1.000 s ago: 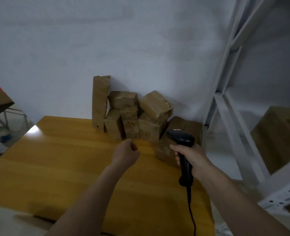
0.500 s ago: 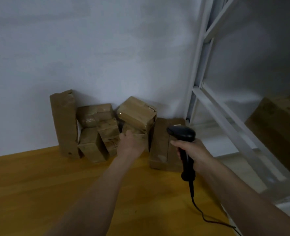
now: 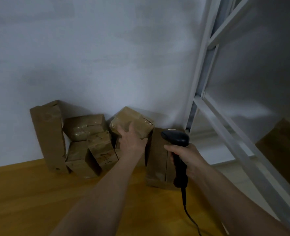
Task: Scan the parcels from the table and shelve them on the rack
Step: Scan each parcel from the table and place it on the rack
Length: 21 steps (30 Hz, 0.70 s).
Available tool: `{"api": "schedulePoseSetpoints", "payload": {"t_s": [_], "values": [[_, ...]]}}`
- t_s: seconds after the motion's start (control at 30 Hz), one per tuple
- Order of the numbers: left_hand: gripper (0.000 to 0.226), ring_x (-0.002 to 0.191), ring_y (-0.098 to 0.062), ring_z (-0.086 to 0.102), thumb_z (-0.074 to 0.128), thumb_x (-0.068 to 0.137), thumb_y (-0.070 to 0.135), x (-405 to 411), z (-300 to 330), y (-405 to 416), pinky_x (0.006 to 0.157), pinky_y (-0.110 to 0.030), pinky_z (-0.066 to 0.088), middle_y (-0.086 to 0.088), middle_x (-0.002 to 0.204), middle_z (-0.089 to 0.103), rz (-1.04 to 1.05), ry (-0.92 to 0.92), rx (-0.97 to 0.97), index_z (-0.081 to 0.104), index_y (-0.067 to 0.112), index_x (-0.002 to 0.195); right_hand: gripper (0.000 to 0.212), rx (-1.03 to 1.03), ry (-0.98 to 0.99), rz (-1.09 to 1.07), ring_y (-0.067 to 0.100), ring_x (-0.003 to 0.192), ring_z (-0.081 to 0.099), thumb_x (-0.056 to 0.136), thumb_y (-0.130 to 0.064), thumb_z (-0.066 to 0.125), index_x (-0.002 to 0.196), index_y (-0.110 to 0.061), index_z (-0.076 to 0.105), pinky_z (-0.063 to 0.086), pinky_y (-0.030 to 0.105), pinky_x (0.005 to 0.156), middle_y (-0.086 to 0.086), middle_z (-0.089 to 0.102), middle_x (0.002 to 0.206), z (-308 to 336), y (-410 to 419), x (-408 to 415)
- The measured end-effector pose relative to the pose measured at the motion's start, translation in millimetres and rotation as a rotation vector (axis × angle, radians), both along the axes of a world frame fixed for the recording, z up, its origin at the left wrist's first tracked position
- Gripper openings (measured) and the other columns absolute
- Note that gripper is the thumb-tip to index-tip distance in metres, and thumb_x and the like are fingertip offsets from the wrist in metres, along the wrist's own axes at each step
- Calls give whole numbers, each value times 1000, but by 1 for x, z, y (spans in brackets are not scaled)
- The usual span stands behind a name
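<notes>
Against a bare grey wall, brown taped parcels crowd the back of a wooden counter (image 3: 38, 193). One person's left hand (image 3: 132, 142) clasps the top parcel (image 3: 134, 121) by its near edge, fingers spread over the glossy wrap — probably light and stiff, though slippery. Their right hand (image 3: 185, 157) grips a corded scanner (image 3: 176, 138) beside the white rack (image 3: 208, 108).

Left hand (image 3: 132, 142) and right hand (image 3: 186, 157), fingers (image 3: 168, 147) curled.
</notes>
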<state>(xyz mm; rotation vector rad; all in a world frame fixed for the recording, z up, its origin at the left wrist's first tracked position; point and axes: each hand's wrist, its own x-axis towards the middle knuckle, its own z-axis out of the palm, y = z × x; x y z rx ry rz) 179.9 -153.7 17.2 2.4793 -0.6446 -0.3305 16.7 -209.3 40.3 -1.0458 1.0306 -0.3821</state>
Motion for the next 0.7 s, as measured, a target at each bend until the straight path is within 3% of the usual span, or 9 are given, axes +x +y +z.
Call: {"api": "schedulePoseSetpoints", "payload": {"t_s": [0.23,0.37,0.47,0.53,0.6,0.7], "values": [[73,134,-31,36,76,80,20,7,-14,18,99,-43,50,2,157,2,-24,-58,-32,39,32,141,13,108,30,-56,18,56,55,81,-8,73,90,-5,65,45,28,57,4,58,59,-20,-26,21],[68,136,-29,36,67,85,4,24,-17,51,105,-44,46,-1,156,15,-101,-77,-7,41,32,141,9,116,66,-127,19,55,56,82,-7,72,84,-2,64,46,29,57,7,60,61,-30,-34,37],[61,133,-29,38,58,88,3,39,-13,68,107,-44,43,-6,149,31,-112,-149,21,42,30,141,14,132,79,-125,20,56,56,83,-6,71,93,-1,64,47,28,56,9,60,65,-35,-35,51],[56,135,-29,31,58,90,17,39,-9,68,111,-47,36,-8,149,33,-108,-161,21,41,30,142,18,147,93,-86,20,59,57,82,-7,72,96,-2,62,47,28,57,10,60,68,-38,-32,58],[62,141,-33,19,54,91,46,29,-6,57,116,-51,23,-12,154,23,-96,-159,94,32,30,146,15,151,117,-52,21,62,57,82,-7,73,91,-4,62,47,30,60,10,60,70,-42,-26,62],[104,147,-37,-2,42,70,88,13,-10,33,115,-58,7,-12,161,-3,-33,-92,258,10,34,152,15,161,152,-37,21,66,60,81,-8,74,88,-6,62,48,29,63,9,62,72,-45,-16,60]]}}
